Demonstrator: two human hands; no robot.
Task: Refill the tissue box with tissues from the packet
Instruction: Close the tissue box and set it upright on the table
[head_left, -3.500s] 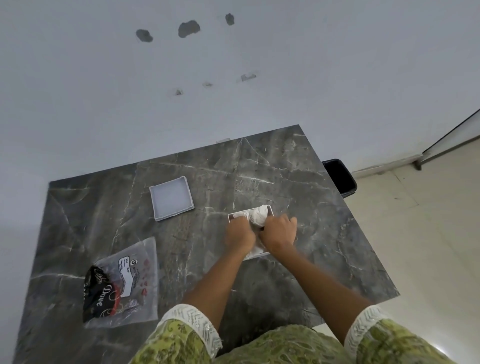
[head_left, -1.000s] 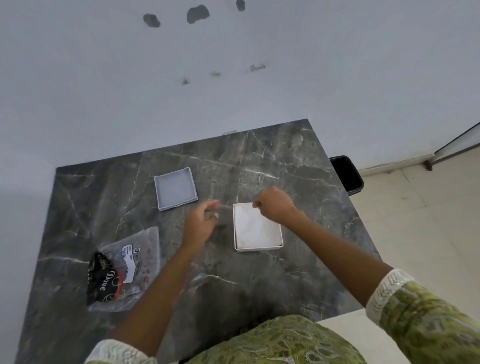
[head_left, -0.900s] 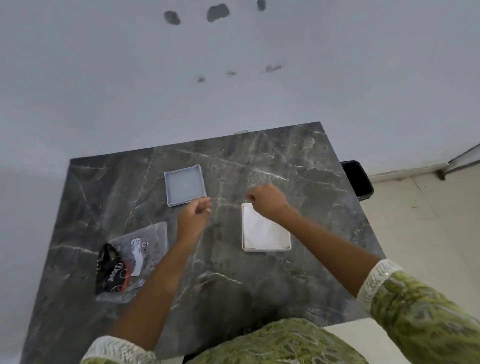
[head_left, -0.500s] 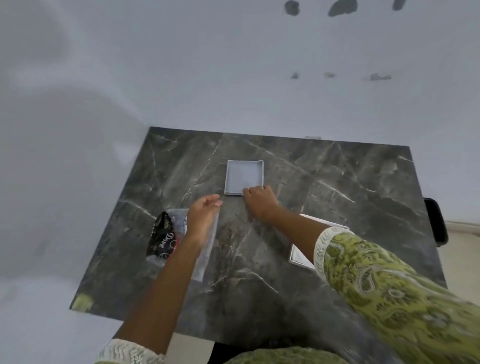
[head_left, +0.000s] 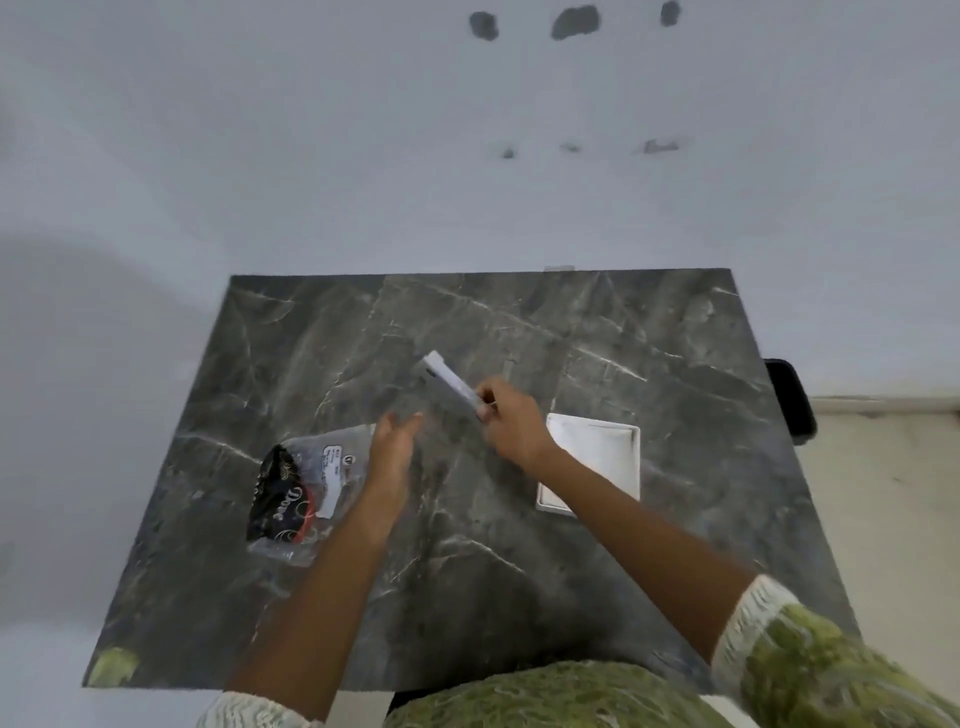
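The white tissue box (head_left: 592, 462) lies open on the dark marble table (head_left: 467, 597), right of centre, with white tissues filling it. My right hand (head_left: 511, 421) grips one edge of the box's grey lid (head_left: 449, 384) and holds it tilted up, off the table, left of the box. My left hand (head_left: 395, 441) hovers open beside the clear plastic tissue packet (head_left: 306, 488), which lies flat at the left with a black printed end. The packet looks mostly flat.
A white wall rises behind the table. A black bin (head_left: 787, 397) stands on the floor past the table's right edge. My green patterned clothing (head_left: 561, 696) fills the bottom of the view.
My right hand reached left from the filled box to the lid and lifted it on edge. My left hand moved toward the packet and stayed open.
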